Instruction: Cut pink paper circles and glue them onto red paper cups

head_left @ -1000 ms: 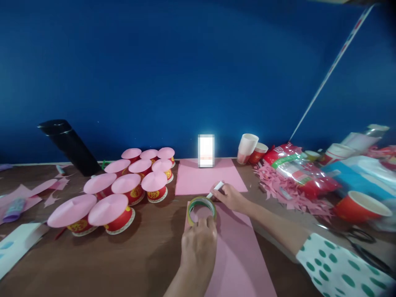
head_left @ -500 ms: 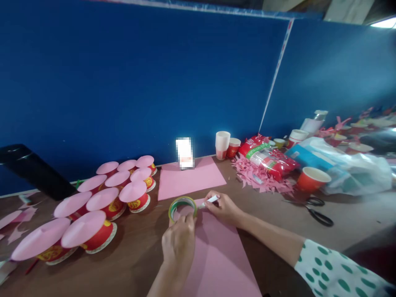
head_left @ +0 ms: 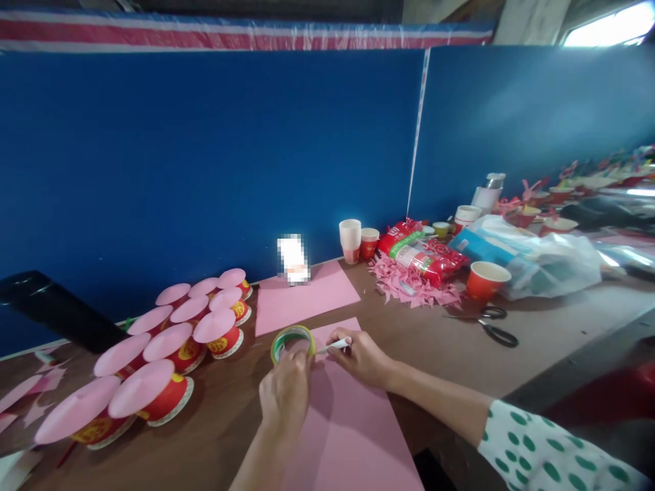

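Note:
On the sheet of pink paper [head_left: 348, 423] in front of me lies a roll of tape [head_left: 278, 343], flat, with yellow-green sides. My left hand [head_left: 285, 392] presses down on its near side, fingers gripping the ring. A white pen [head_left: 338, 344] is pinched in my right hand [head_left: 367, 360], its tip pointing left at the roll's right outer edge, close to the paper. Any line drawn there is too small to make out.
Several red paper cups with pink paper cone tops [head_left: 143, 389] stand left, beside a black bottle [head_left: 66, 314]. More pink paper [head_left: 307, 300] lies behind. Pink scraps [head_left: 409, 290], a red packet [head_left: 424, 256], an orange cup [head_left: 487, 279] and scissors [head_left: 494, 331] are at right.
The pen tip has slid a little toward me along the roll's right edge, and the pen's angle has shifted. My left hand stays on the roll. The camera view has turned slightly right.

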A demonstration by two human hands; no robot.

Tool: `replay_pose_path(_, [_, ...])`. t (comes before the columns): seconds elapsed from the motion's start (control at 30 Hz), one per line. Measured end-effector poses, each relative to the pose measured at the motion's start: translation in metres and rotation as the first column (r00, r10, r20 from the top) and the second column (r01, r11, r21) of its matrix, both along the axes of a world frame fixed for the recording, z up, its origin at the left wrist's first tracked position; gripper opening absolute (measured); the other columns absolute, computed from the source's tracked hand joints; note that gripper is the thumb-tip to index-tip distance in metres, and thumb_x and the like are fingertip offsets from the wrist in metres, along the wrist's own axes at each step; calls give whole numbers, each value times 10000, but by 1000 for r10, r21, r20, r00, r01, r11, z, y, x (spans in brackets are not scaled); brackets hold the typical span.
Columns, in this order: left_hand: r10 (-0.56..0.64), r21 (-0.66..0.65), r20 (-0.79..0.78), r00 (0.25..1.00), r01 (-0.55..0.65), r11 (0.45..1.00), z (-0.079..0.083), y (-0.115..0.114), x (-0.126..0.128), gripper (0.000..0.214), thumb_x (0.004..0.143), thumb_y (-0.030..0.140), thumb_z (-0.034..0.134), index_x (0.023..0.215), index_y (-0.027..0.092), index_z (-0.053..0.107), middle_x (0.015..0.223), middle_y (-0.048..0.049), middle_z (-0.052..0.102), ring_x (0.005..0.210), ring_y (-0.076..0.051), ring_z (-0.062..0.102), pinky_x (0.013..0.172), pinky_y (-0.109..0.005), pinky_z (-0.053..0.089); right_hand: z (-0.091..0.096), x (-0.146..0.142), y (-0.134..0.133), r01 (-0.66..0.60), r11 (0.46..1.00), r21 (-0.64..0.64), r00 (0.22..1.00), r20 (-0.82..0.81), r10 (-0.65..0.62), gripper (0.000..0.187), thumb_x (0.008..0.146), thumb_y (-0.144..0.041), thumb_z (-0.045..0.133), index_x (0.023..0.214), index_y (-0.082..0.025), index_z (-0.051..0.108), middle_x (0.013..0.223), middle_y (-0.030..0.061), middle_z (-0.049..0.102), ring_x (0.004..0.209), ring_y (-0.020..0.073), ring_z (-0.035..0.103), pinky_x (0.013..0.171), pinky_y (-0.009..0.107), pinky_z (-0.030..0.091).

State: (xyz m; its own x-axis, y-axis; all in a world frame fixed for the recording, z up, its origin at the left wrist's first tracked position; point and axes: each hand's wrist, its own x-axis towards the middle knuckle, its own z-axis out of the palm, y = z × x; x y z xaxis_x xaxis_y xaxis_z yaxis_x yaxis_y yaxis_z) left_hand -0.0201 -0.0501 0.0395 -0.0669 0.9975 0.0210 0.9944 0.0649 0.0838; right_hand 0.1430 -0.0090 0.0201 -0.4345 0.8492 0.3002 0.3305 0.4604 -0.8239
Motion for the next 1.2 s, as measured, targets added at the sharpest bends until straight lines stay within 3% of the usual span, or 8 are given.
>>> replay_pose_path(0.33, [-91, 5, -71, 993, 91, 996, 8, -2, -1, 346, 894, 230, 258, 961, 229, 597, 828, -59, 658, 737, -191, 627, 631, -286, 409, 15, 27, -23, 43, 998, 44, 999, 20, -44, 101, 831, -230, 481, 841, -175, 565, 678, -20, 552, 570, 98, 465, 542, 195, 363])
replay_pose_path(0.47, [-133, -72, 11, 991, 133, 988, 22, 6, -5, 329, 864, 300, 317, 826, 221, 635, 765, -38, 652, 704, -170, 604, 577, -250, 378, 21, 30, -37, -2, 984, 176, 996, 93, -15, 97, 843, -208, 470, 874, -182, 559, 756, 4, 599, 634, 113, 518, 600, 209, 393])
replay_pose_path(0.53, [-143, -132, 53, 988, 149, 980, 28, 13, -8, 286, 807, 310, 395, 687, 202, 631, 711, -27, 636, 670, -163, 592, 524, -236, 346, 23, 27, -45, -96, 949, 300, 985, 169, 46, 114, 845, -205, 475, 918, -179, 558, 842, 34, 620, 735, 138, 554, 688, 236, 412])
replay_pose_path(0.63, [-142, -209, 93, 986, 158, 965, 31, 26, -14, 219, 721, 317, 477, 582, 210, 609, 612, 2, 613, 590, -140, 573, 461, -220, 315, 20, 18, -58, -299, 844, 445, 916, 381, 123, 173, 851, -210, 476, 1001, -167, 552, 867, 57, 623, 797, 171, 558, 728, 275, 421])
replay_pose_path(0.77, [-158, -278, 137, 978, 191, 941, 27, 43, -21, 182, 658, 325, 514, 556, 210, 612, 530, 15, 578, 531, -131, 547, 446, -216, 313, 11, -1, -68, -534, 670, 516, 767, 630, 126, 264, 859, -312, 496, 1052, -134, 524, 860, 78, 609, 772, 204, 544, 652, 311, 434])
replay_pose_path(0.83, [-170, -304, 155, 973, 210, 929, 24, 49, -23, 172, 634, 332, 533, 565, 204, 624, 520, 15, 572, 511, -126, 536, 443, -214, 312, 8, -11, -69, -581, 623, 524, 728, 677, 110, 292, 884, -349, 451, 1060, -124, 510, 846, 77, 599, 743, 208, 539, 601, 319, 434])
replay_pose_path(1.03, [-171, -345, 179, 969, 225, 911, 20, 59, -26, 188, 598, 362, 570, 641, 211, 674, 521, 21, 579, 475, -116, 511, 434, -215, 302, 6, -42, -64, -623, 589, 516, 674, 736, 68, 306, 905, -319, 418, 1035, -55, 501, 871, 130, 594, 780, 211, 560, 646, 336, 470])
replay_pose_path(1.2, [-188, -329, 174, 967, 237, 914, 27, 55, -24, 124, 565, 297, 566, 582, 207, 650, 502, 27, 552, 489, -117, 497, 432, -221, 280, -3, -60, -54, -571, 571, 590, 695, 717, -46, 360, 907, -229, 395, 1159, 20, 458, 1041, 222, 588, 928, 247, 576, 740, 349, 491])
